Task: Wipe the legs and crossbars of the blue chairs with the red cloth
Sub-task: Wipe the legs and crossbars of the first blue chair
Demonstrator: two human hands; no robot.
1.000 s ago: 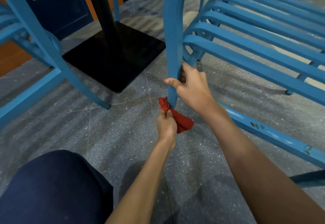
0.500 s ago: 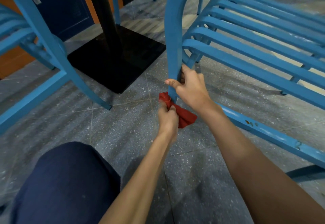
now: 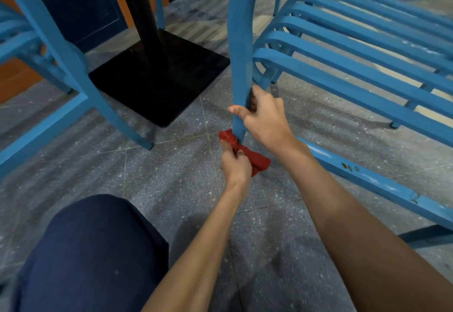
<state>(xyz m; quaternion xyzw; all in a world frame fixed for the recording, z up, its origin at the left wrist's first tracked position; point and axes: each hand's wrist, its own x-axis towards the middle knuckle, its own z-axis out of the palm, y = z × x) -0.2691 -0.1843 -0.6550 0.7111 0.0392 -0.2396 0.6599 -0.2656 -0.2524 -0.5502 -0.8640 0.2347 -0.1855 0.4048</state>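
Speckled floor [image 3: 171,177], frame centre: left hand [image 3: 235,167] pinches red cloth [image 3: 255,161] at upright chair leg [image 3: 240,66] foot; right hand [image 3: 264,118] grips leg just above.

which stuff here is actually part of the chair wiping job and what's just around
Part of the job:
- red cloth, bunched in the left hand at the foot of the chair leg
- right hand, gripping that leg above the cloth
- crossbar low on the same blue chair
- second blue chair on the left

Just around:
- black table base
- tiled floor
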